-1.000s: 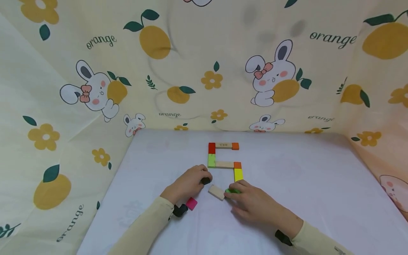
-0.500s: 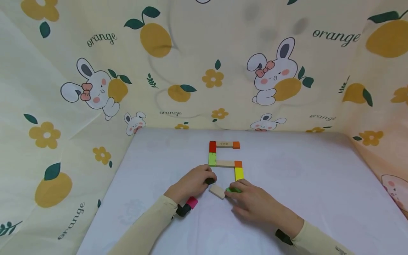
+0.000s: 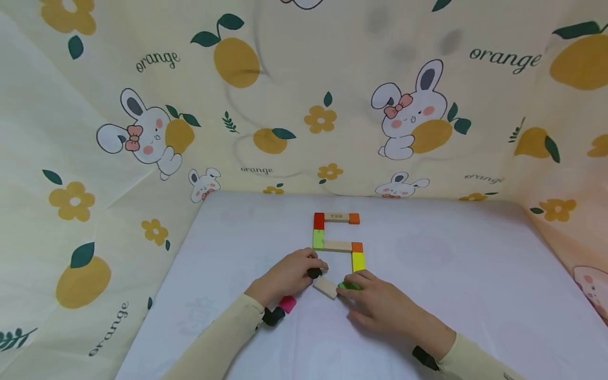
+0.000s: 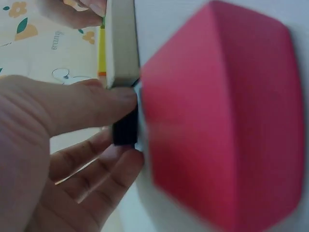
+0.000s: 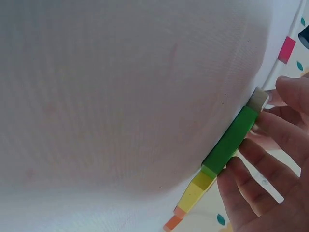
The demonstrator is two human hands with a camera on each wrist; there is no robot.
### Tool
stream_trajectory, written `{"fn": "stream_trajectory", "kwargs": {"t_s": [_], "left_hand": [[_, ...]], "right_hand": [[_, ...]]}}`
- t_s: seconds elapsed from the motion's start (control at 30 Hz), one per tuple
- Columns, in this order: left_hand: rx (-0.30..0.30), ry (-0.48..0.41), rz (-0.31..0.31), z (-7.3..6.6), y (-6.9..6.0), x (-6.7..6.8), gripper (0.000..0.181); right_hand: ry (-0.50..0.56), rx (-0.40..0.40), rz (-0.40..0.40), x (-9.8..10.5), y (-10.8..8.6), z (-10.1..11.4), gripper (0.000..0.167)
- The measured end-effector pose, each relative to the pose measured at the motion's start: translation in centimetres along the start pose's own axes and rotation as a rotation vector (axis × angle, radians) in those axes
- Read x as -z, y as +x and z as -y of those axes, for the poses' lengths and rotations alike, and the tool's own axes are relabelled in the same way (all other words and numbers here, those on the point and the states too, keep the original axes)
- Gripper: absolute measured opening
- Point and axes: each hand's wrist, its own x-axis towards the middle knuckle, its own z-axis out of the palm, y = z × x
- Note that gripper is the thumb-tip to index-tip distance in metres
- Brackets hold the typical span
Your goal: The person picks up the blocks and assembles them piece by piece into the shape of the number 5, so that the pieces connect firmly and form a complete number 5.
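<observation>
In the head view my left hand (image 3: 291, 275) pinches a small black block (image 4: 126, 126) between thumb and fingers, just left of a plain wooden block (image 3: 325, 287). The left wrist view shows the thumb against the black block's near side, close to the wooden block's end. My right hand (image 3: 383, 302) rests its fairly straight fingers along a green block (image 5: 231, 142), with the thumb apart from it. This green block lines up with a yellow block (image 5: 194, 192) and meets the wooden block at its other end. In the head view, fingers hide part of the green block.
Behind the hands, a red block (image 3: 319, 221), a lime block (image 3: 318, 239), wooden blocks (image 3: 336, 217) and orange blocks (image 3: 354, 218) form an angular line on the white table (image 3: 437, 253). A pink block (image 3: 287, 304) lies by the left wrist. Printed cloth (image 3: 285, 105) walls the back and sides.
My left hand has moved slightly right with the black block, closer to the wooden block. The right hand stays at the green block. The head view has shifted slightly.
</observation>
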Motion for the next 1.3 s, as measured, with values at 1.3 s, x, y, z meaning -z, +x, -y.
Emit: {"fn": "stream_trajectory", "kwargs": {"t_s": [1.3], "left_hand": [[0.052, -0.176, 0.048, 1.7, -7.3, 1.2, 0.03]], "right_hand": [[0.002, -0.033, 0.024, 0.0, -0.1, 0.2, 0.046]]}}
